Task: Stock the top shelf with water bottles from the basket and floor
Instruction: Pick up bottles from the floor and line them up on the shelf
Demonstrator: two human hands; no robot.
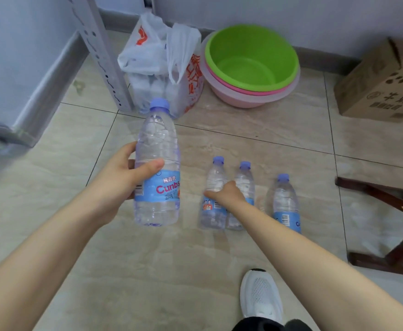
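While left grip (114, 177) holds first bottle (157, 139), right grip (229, 195) touches floor bottle (213, 216) beyond shoe (260, 295), closure unclear. Next: clamp, lift, shelve.

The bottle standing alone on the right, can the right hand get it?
Probably yes. The right hand is at the pair of bottles just beside the lone bottle, with only bare floor between them and nothing blocking the way.

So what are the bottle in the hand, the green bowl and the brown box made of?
The bottle the left hand holds looks like thin clear plastic: you see through it, and its wall is ribbed and glossy. The green bowl seems smooth, slightly shiny plastic, one even colour. The brown box looks like matt cardboard, with folded flaps and printed marks.
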